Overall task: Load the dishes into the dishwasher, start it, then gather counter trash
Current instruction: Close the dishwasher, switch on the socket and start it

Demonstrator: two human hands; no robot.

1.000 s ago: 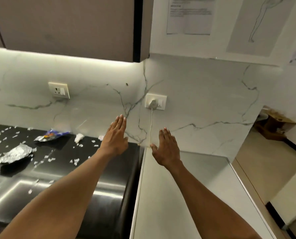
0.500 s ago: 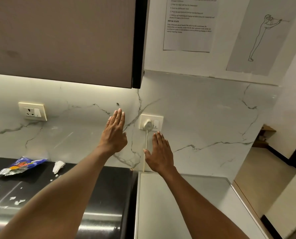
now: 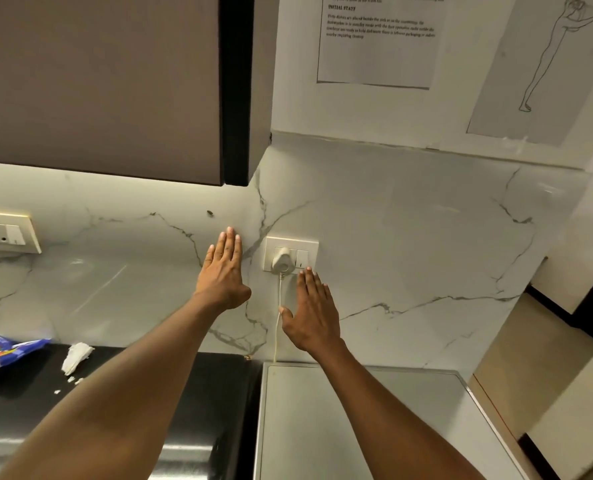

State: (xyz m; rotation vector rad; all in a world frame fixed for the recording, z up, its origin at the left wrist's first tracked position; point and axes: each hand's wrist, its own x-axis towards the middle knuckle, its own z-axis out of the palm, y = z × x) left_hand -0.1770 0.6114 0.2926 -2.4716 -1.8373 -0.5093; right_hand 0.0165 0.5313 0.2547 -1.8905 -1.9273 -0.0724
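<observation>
Both arms reach forward toward the marble backsplash. My left hand [image 3: 223, 271] is flat with straight fingers, just left of a white wall socket [image 3: 291, 256] that has a plug and cord in it. My right hand [image 3: 310, 313] is also flat and empty, its fingertips just below the socket's switch. A blue snack wrapper [image 3: 1, 351] and a crumpled white paper scrap [image 3: 76, 356] lie on the black counter [image 3: 184, 393] at the left. The grey top of an appliance [image 3: 357, 427] lies under my right forearm.
A brown wall cabinet [image 3: 97, 81] hangs above the counter. A second socket [image 3: 6, 233] sits at the far left. Printed sheets [image 3: 378, 39] are stuck on the wall above. A doorway and tan floor [image 3: 537, 358] open to the right.
The view has tilted up and closed in on the wall. Both hands have risen toward the plugged socket. The foil and most scraps on the counter have left the view.
</observation>
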